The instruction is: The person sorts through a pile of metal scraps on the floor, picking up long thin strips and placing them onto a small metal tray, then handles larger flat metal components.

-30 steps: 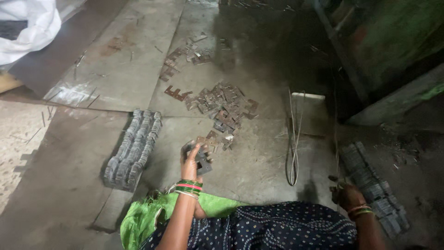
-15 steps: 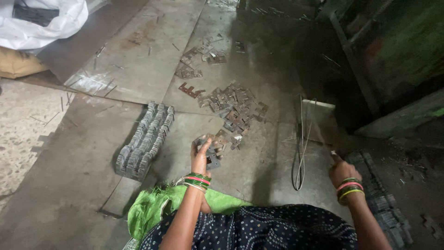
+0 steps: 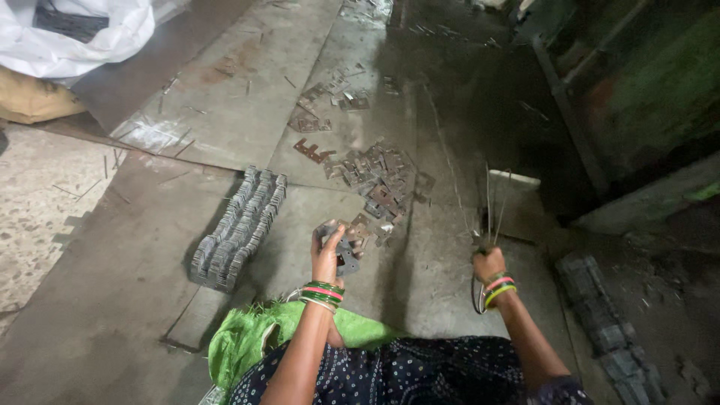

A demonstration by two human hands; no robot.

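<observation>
Underfoot, a grey concrete floor [image 3: 135, 315], stained and littered with scrap. At the upper left, a white sack [image 3: 67, 34] slumped over a tan bundle [image 3: 30, 97]. Along the right edge, dark green machinery [image 3: 645, 97], dim in shadow. At the bottom, a green cloth [image 3: 247, 341] against a dark dotted garment. Left of centre, neat rows of stacked metal plates [image 3: 238, 229] standing on edge, packed side by side. At the lower right, a second row of stacked plates [image 3: 607, 330], darker and partly in shadow. In the middle of the floor, a loose pile of small flat metal pieces [image 3: 379, 180], rusty brown and grey, with more scattered farther up [image 3: 330, 101]. Right of the pile, thin wire rods [image 3: 491, 202] rising upright from the right hand [image 3: 489, 264], closed in a fist around their lower ends, bangles on the wrist. Just below the pile, the left hand [image 3: 328, 255] raised off the floor, fingers closed on a small stack of metal pieces [image 3: 343, 247], bangles on that wrist too.
</observation>
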